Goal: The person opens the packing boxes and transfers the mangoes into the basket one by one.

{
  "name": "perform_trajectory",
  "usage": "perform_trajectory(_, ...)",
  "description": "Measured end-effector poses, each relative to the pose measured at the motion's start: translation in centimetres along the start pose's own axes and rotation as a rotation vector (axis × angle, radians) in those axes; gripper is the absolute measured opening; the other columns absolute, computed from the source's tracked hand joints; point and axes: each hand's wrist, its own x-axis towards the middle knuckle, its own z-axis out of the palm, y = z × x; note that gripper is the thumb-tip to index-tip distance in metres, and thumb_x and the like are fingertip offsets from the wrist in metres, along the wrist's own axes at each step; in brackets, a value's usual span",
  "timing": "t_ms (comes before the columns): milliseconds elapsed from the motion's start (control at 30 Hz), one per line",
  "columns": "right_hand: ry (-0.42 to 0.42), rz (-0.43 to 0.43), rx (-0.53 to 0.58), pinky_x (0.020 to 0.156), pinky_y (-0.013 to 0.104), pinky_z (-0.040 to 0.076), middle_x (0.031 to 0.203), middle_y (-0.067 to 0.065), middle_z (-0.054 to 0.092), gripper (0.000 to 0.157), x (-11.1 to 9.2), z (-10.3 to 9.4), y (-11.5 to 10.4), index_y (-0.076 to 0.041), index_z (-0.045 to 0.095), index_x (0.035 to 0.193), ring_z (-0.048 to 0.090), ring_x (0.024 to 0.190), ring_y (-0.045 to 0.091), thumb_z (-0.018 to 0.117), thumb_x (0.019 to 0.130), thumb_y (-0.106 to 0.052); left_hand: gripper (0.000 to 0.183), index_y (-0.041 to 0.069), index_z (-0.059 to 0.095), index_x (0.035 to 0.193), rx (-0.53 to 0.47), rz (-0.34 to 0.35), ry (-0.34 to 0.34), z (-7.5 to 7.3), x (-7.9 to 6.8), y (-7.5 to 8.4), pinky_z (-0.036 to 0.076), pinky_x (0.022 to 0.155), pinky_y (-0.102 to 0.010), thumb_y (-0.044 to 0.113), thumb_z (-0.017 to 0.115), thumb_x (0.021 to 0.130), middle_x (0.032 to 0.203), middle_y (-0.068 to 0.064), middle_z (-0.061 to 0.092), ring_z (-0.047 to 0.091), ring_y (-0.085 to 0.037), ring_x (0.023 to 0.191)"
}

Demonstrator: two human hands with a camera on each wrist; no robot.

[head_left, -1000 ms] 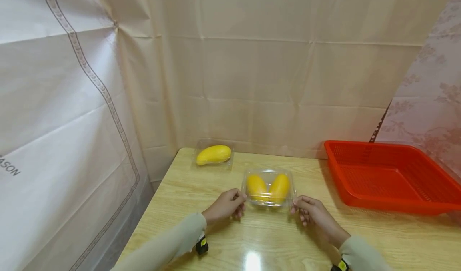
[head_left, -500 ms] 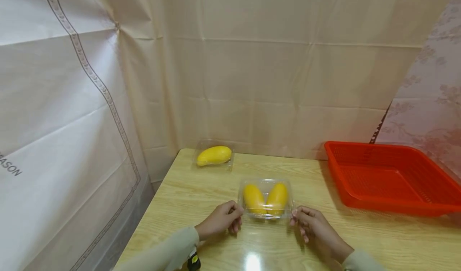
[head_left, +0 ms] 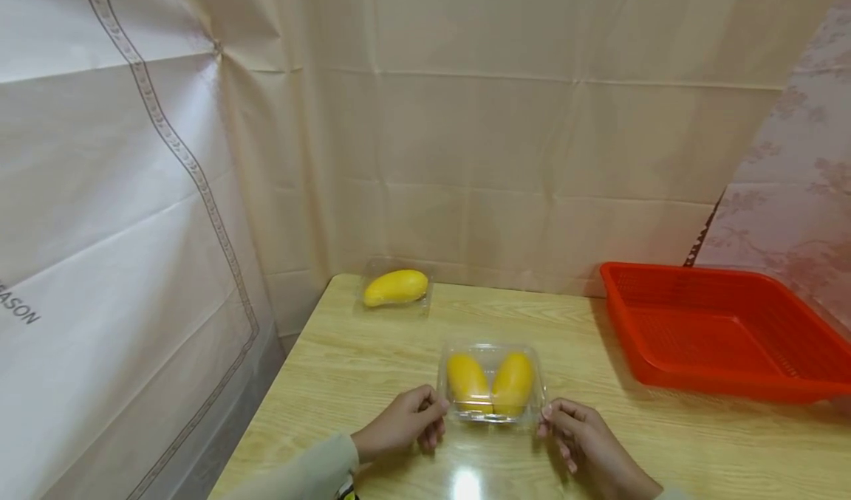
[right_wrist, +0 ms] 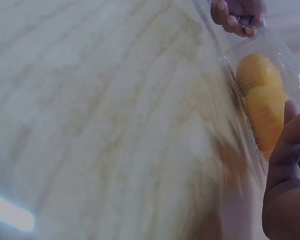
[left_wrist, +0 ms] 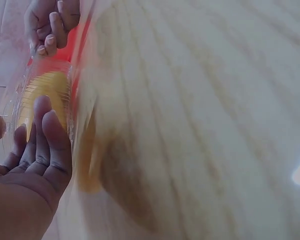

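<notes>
A two-mango clamshell [head_left: 492,383] is pinched by left hand [head_left: 402,420] and right hand [head_left: 585,439]. Another clamshell [head_left: 395,288] is set at the tabletop's [head_left: 372,356] far-left corner.

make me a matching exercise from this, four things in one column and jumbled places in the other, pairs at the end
1. red basket
2. lone yellow fruit
3. two yellow fruits
4. left hand

A. far left corner of the table
B. at the left end of the nearer clear box
C. right side of the table
D. inside the nearer clear box

Pairs: 1-C, 2-A, 3-D, 4-B
</notes>
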Motion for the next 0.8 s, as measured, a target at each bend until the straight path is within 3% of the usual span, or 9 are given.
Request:
perform_trajectory(133,-0.034,-0.002,0.006,0.043,0.020,0.045,0.090,0.002,0.068,0.041,-0.22,-0.10,0.51,0.015,0.056,0.111,0.049,0.055,0.006,0.058,0.106,-0.026,0.034,-0.004,0.059,0.106,0.006,0.000,-0.014,0.06,-0.37,-0.04,0.056,0.056,-0.027,0.029,0.054,0.109,0.085,-0.011,0.069,0.063,-0.018,0.065)
perform_trajectory(333,-0.089,0.023,0.039,0.043,0.020,0.045,0.092,0.002,0.069,0.021,-0.62,-0.03,0.80,-0.005,0.067,0.101,0.047,0.055,0.006,0.056,0.107,-0.022,0.033,-0.004,0.058,0.107,0.011,0.010,-0.028,0.07,-0.66,-0.13,0.056,0.057,-0.026,0.028,0.054,0.109,0.086,-0.010,0.068,0.064,-0.018,0.066)
perform_trajectory(533,-0.078,0.044,0.047,0.044,0.020,0.046,0.092,0.002,0.070,0.022,-0.67,-0.02,0.84,-0.005,0.067,0.102,0.048,0.056,0.006,0.057,0.106,-0.023,0.031,-0.004,0.060,0.108,-0.018,0.006,-0.009,0.29,-0.68,-0.42,0.055,0.055,-0.026,0.027,0.055,0.108,0.084,-0.012,0.068,0.062,-0.019,0.064)
perform_trajectory(800,-0.080,0.050,-0.004,0.046,0.021,0.045,0.091,0.002,0.070,0.027,-0.67,0.03,0.53,-0.002,0.067,0.103,0.048,0.057,0.007,0.056,0.106,-0.026,0.034,-0.006,0.059,0.111,-0.083,0.006,-0.042,0.05,-0.73,-0.75,0.055,0.056,-0.026,0.028,0.056,0.108,0.086,-0.013,0.069,0.063,-0.016,0.063)
